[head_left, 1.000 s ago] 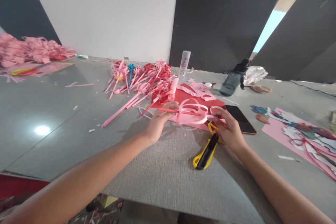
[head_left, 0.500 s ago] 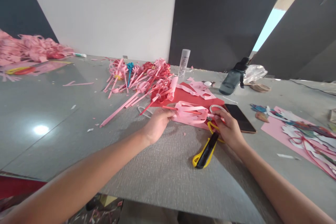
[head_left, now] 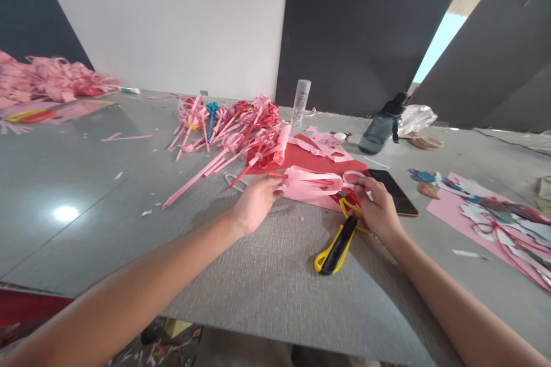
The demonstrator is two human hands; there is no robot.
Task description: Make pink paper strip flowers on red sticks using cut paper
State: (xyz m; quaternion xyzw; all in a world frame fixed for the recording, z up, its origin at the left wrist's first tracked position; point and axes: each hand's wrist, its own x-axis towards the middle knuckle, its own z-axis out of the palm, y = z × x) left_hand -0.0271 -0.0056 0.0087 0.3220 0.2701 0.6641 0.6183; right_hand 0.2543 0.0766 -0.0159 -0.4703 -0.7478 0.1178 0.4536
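Between my two hands lies a pink cut-paper piece [head_left: 310, 181] threaded on a thin red stick, stretched sideways just above the table. My left hand [head_left: 257, 202] pinches the left end of it, fingers closed. My right hand [head_left: 375, 206] pinches the right end, fingers closed, near a white tape ring. Under the piece lie a red paper sheet [head_left: 306, 158] and a pink one. A yellow and black utility knife [head_left: 336, 248] lies by my right wrist, beside yellow-handled scissors [head_left: 350, 209].
A heap of finished pink and red paper flowers on sticks [head_left: 232, 126] lies behind the hands. A clear bottle [head_left: 302, 102], a dark water bottle [head_left: 382, 127] and a black phone [head_left: 391, 191] stand further right. Coloured cut paper [head_left: 495, 211] covers the right side; more pink paper [head_left: 47, 81] lies far left.
The open loops of the pink paper have been drawn flatter and longer between the hands. Both hands shifted slightly; the knife and the rest stayed put.
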